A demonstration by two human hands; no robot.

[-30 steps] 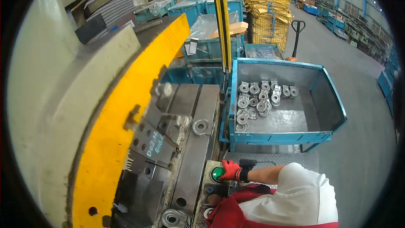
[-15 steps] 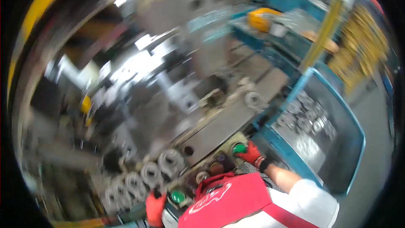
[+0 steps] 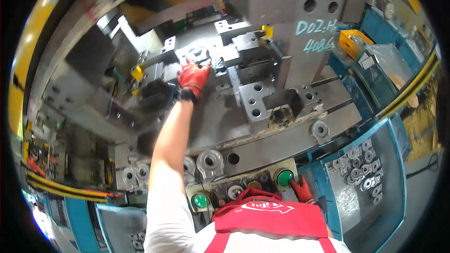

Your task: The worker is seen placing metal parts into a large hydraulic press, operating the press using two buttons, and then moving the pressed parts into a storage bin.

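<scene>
My left hand [image 3: 193, 78], in a red glove, reaches far forward into the press, its fingers stretched toward a ring-shaped metal part [image 3: 200, 54] on the lit die [image 3: 232, 27]. Whether the fingertips touch that part is hard to make out. Close to my body, my right hand [image 3: 302, 190], also red-gloved, rests beside the right green push button [image 3: 285, 178], fingers extended at its edge. The left green push button [image 3: 200, 200] sits on the same control panel [image 3: 255, 185], with no hand on it.
Several ringed metal forgings [image 3: 210, 163] line the press's front ledge; another forging [image 3: 320, 131] lies farther right. A blue-edged bin [image 3: 404, 178] at right holds many such parts. A thick steel post [image 3: 300, 61] stands right of the die. An orange box [image 3: 352, 42] is behind.
My left hand has left the area beside the left green button and moved forward into the press. My right hand stays by the right button. The view has shifted and sharpened.
</scene>
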